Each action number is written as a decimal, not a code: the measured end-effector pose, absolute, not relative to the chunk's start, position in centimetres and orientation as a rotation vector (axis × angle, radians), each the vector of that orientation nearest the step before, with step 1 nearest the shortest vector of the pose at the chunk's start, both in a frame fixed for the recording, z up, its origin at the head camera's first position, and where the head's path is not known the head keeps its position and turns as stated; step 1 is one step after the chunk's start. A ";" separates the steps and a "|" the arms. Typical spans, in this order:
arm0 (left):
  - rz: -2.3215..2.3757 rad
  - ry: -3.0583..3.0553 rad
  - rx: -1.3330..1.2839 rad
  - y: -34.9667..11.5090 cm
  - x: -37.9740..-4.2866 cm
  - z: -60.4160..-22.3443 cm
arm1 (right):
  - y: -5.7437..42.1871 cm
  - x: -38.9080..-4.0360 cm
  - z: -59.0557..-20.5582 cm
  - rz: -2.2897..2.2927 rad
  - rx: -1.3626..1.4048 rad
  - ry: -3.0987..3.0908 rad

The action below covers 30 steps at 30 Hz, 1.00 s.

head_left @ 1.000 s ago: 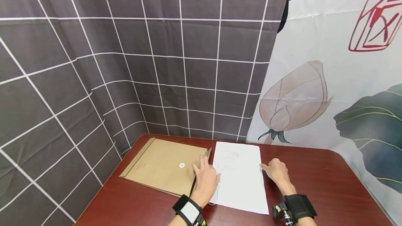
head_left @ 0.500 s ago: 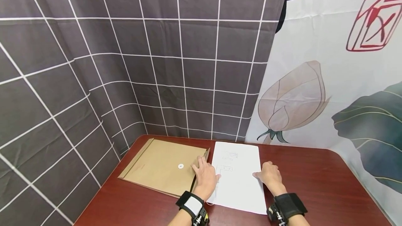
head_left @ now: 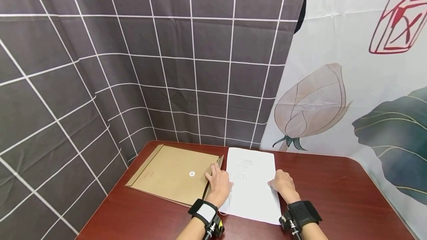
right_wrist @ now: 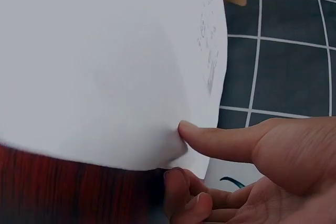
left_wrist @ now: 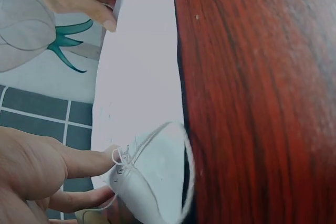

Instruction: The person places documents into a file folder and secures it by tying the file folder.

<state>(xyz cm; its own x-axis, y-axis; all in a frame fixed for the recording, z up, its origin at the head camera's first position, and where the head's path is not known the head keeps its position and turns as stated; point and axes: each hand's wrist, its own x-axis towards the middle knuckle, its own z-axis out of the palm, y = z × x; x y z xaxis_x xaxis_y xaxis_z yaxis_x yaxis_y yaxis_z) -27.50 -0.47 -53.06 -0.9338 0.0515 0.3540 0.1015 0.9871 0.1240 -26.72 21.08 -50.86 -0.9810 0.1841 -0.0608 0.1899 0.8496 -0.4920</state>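
Note:
A white sheet of paper (head_left: 253, 195) with faint writing lies on the table to the right of a tan string-tie envelope (head_left: 170, 173). My right hand (head_left: 283, 185) pinches the paper's right edge; in the right wrist view the thumb (right_wrist: 210, 141) lies on top and curled fingers are at the edge below. My left hand (head_left: 218, 184) rests with extended fingers on the envelope's right side, its thumb touching the paper's left edge. A white string (left_wrist: 190, 177) loops over the paper beside that thumb in the left wrist view. The envelope's opening is partly hidden by the left hand.
The red-brown table (head_left: 337, 192) extends right of the paper and in front of the envelope. A grey gridded curtain (head_left: 213, 80) hangs behind and to the left. A white flower-printed cloth (head_left: 333, 47) hangs behind at the right.
My right hand has moved left onto the paper's right edge and now pinches it. The left hand stays at nearly the same place on the envelope.

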 end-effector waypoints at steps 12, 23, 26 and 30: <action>-0.264 -2.651 -0.177 -0.4 -27.5 -53.6 | 21.7 -26.7 -51.4 -0.984 0.215 3.001; -0.338 -2.477 -0.322 -0.5 -27.2 -52.9 | 22.8 -25.7 -50.7 -1.186 0.158 2.967; -0.455 -2.473 -0.350 -0.4 -27.1 -52.6 | 23.2 -25.4 -50.3 -1.242 0.160 2.948; -0.721 -2.481 -0.374 -0.5 -26.9 -52.0 | 23.9 -25.2 -49.7 -1.300 0.180 2.928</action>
